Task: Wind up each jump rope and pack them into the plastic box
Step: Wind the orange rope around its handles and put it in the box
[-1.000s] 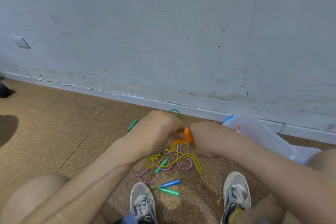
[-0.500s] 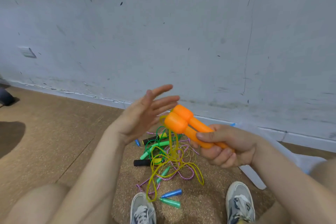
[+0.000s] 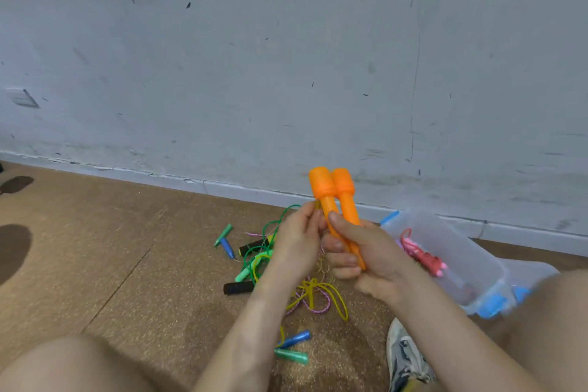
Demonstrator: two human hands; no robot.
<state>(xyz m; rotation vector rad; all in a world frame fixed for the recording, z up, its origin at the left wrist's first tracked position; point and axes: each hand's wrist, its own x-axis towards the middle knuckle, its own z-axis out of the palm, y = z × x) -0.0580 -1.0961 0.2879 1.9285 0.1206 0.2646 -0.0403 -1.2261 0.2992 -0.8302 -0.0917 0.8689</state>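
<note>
The right hand [image 3: 366,251], at centre frame, has a tight grip: thumb and curled fingers wrap the lower shafts of the two orange handles [image 3: 334,194]. The handles stand upright side by side, touching, their thick rounded heads above the fist. The left hand [image 3: 299,242] sits just left of them with a narrow grip, its fingertips drawn together on the yellow cord [image 3: 318,289] beside the shafts. The cord hangs below both hands in loose loops onto the speckled cork floor [image 3: 127,248].

The handles are smooth, matte plastic. Lower left of the hands lies a tangle of other ropes, with a thin green cord [image 3: 270,232] and black foam handles [image 3: 238,288]. The clear plastic box [image 3: 471,245], blue-latched, lies just right of the right hand and holds a pink rope [image 3: 420,251].
</note>
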